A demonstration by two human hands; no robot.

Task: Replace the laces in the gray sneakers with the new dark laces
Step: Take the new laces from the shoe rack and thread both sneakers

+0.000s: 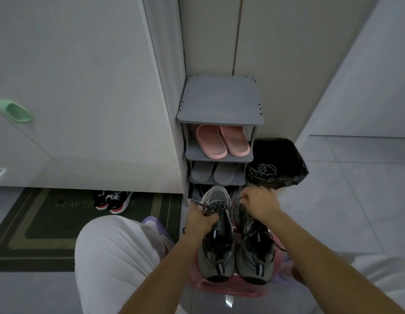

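1. Closest to me: my knee in white trousers point(111, 257) at the left, both bare forearms reaching forward past it.
2. The gray sneakers point(216, 245) stand side by side, heels toward me, on a pink surface point(219, 288) right below my arms.
3. My left hand point(200, 219) has its fingers curled round the dark laces point(216, 206) at the left shoe's tongue.
4. My right hand point(261, 203) is fisted over the right shoe's toe, pinching a lace end; the speckled lace runs taut between my hands.
5. Just beyond the toes stands a gray shoe rack point(219, 98) in the corner: pink slippers point(222, 141) on one shelf, gray slippers point(214, 173) beneath.
6. Beside the rack, to the right, is a black-lined bin point(285, 155) with pale cords point(263, 169) coiled inside.
7. The floor point(355, 200) is pale gray tile; white walls and cabinet doors rise all round.
8. At the left lies a dark green doormat point(38, 223), with black-and-red trainers point(113, 200) at its far edge under a white door.
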